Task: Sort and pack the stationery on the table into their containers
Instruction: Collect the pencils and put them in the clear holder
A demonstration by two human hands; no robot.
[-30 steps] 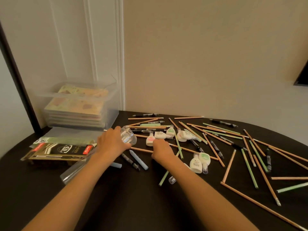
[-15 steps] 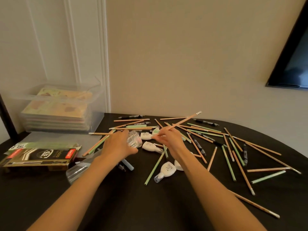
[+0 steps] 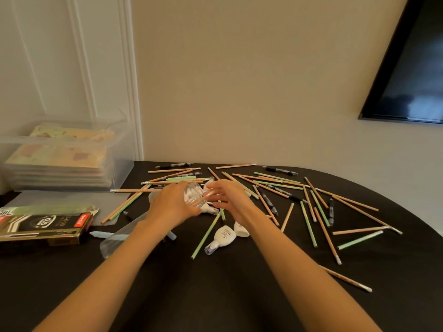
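Across the black table [image 3: 239, 283] lie several tan pencils [image 3: 326, 233], green pencils [image 3: 308, 224] and black pens [image 3: 279, 170]. Two white correction tapes [image 3: 225, 236] sit in front of my hands. My left hand [image 3: 172, 207] grips a clear plastic tube [image 3: 193, 195] near its open end. The tube's body runs back under my forearm to the left. My right hand [image 3: 230, 200] is at the tube's mouth with its fingers loosely spread. A tan streak shows inside the mouth; whether it is a pencil is unclear.
A gold and black pen box [image 3: 45, 226] lies at the left edge beside a flat clear sleeve [image 3: 60, 197]. Behind them stands a clear bin [image 3: 119, 161] stacked with notebooks. A pale blue marker [image 3: 100, 234] lies by the tube. A dark screen [image 3: 412, 68] hangs on the right wall.
My right hand picked up a tan pencil and brought it to the tube's mouth; the raised pencil is no longer visible. My left hand lifted the tube's open end toward it.
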